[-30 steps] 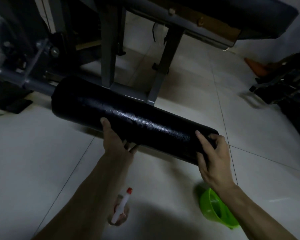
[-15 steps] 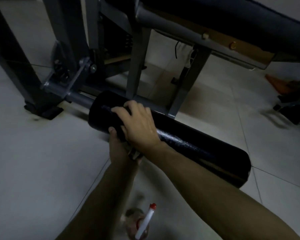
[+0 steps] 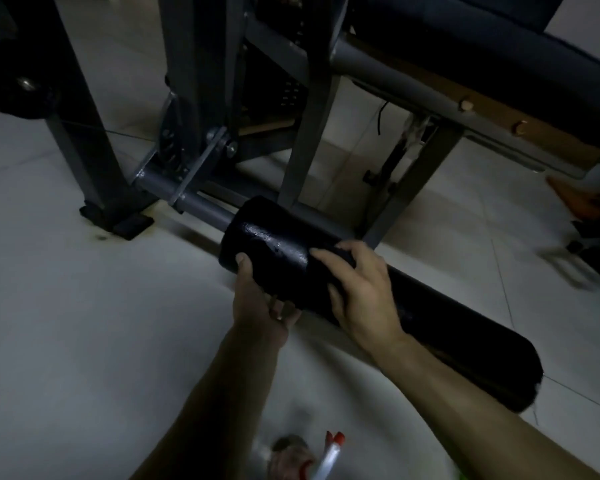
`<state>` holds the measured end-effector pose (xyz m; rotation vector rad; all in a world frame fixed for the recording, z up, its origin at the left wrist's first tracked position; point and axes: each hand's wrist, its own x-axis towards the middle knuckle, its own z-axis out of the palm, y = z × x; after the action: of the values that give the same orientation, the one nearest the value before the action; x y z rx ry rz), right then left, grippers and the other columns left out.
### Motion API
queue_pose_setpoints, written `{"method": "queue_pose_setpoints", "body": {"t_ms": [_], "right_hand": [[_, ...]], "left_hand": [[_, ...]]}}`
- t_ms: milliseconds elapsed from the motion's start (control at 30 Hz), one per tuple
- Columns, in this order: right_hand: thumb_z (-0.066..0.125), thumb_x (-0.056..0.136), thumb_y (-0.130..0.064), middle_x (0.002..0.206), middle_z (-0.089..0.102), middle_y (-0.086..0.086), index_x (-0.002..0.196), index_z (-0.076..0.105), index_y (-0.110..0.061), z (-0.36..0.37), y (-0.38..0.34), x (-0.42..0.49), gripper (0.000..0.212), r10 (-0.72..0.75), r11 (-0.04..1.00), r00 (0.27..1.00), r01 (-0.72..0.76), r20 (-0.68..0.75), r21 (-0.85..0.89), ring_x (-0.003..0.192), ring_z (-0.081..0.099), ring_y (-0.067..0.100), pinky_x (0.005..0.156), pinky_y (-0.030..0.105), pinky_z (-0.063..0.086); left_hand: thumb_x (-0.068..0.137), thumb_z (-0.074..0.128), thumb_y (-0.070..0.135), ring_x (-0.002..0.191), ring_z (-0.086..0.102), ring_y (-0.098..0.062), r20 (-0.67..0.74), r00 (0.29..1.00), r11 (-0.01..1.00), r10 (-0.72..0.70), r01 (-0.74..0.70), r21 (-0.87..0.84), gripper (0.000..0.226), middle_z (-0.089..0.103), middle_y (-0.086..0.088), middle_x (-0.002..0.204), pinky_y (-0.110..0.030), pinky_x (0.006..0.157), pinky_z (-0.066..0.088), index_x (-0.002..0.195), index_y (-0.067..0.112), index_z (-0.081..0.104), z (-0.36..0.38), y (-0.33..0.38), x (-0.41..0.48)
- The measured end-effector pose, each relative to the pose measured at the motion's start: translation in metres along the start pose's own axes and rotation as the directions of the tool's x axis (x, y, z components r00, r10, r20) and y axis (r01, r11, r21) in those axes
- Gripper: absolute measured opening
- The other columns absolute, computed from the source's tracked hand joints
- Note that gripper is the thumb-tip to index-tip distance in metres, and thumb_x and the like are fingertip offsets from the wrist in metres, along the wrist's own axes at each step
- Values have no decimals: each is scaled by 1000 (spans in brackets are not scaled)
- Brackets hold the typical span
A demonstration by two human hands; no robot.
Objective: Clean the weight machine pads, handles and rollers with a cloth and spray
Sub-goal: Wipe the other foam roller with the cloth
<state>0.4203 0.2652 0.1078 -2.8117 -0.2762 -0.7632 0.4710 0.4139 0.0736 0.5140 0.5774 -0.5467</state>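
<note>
A long black foam roller [image 3: 447, 327] sits on a grey steel axle [image 3: 201, 206] low on the weight machine, just above the floor. My left hand [image 3: 260, 306] grips the roller near its left end from below, with the thumb on the front face. Just to the right, my right hand [image 3: 364, 292] lies on top of the roller. Its fingers are curled over a small dark cloth [image 3: 338, 254] that is hard to make out in the dim light. The roller's surface left of the cloth shines wet. A clear spray bottle [image 3: 326, 459] with a red nozzle stands on the floor by my forearms.
The machine's grey frame legs [image 3: 309, 133] and a padded bench [image 3: 482, 46] rise right behind the roller. A black disc [image 3: 18, 84] hangs at the far left. Dark equipment [image 3: 596, 251] lies on the pale tiled floor at the right.
My right hand slid from the roller's right end to its left end, then back a little to the right. My left hand kept its hold and the view swung left.
</note>
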Motion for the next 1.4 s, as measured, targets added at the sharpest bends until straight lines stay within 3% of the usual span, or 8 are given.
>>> {"method": "queue_pose_setpoints", "body": {"t_ms": [167,367,533,700,867,1033,1200,1400], "right_hand": [[76,79,-4,125,56,18,133,67,-17,57,-56,90,57,-78,994,996,75,40,79,114,52,37,96,51,45],[55,91,-28,125,56,17,134,67,-20,37,-43,77,45,-148,989,974,150,169,1,110,54,37,91,45,42],[69,81,5,126,56,16,132,69,-18,-17,11,-14,56,-75,992,993,83,88,-96,109,56,35,89,40,40],[69,74,4,126,55,17,131,69,-16,6,-7,5,60,-26,1000,999,26,20,-10,115,54,34,93,44,43],[76,80,-25,127,55,16,137,64,-21,45,-49,69,59,-66,998,993,67,97,-14,115,49,32,90,38,33],[75,88,-16,124,57,14,138,65,-24,-3,5,7,51,-77,990,990,90,119,-109,107,54,30,83,37,35],[63,84,-5,125,56,17,139,64,-21,-79,80,-106,57,76,978,997,-69,31,-199,107,56,35,85,40,36],[63,74,-4,125,57,16,139,64,-19,-68,74,-111,66,207,973,974,-216,-94,-87,113,56,35,87,49,43]], "left_hand": [[95,52,65,121,61,-37,112,990,989,-89,101,-110,58,66,-16,131,-58,105,45,137,26,60,0,9,-3],[98,51,62,118,61,-39,4,997,993,-77,77,-85,55,66,-18,128,-62,109,43,131,19,60,2,10,-2],[95,58,61,106,66,-28,-150,989,999,5,0,35,44,71,-9,112,-53,104,51,114,22,64,6,2,0],[95,60,58,110,65,-31,-169,985,994,36,-19,105,41,69,-12,114,-51,104,50,112,21,62,5,1,-3],[93,57,65,131,56,-36,-76,997,997,34,-29,69,59,67,-16,132,-44,93,54,131,20,62,-3,-22,1],[79,59,82,137,42,-52,38,999,990,-1,-5,143,90,42,-27,152,-55,114,36,142,17,55,2,-66,-7],[81,57,79,114,54,-23,-57,998,957,41,-22,290,61,62,3,106,-50,102,47,119,33,54,5,-97,-9],[79,66,74,110,64,-35,-31,1000,973,-3,10,231,61,64,-15,122,-58,99,53,117,28,54,19,-99,-18]]}}
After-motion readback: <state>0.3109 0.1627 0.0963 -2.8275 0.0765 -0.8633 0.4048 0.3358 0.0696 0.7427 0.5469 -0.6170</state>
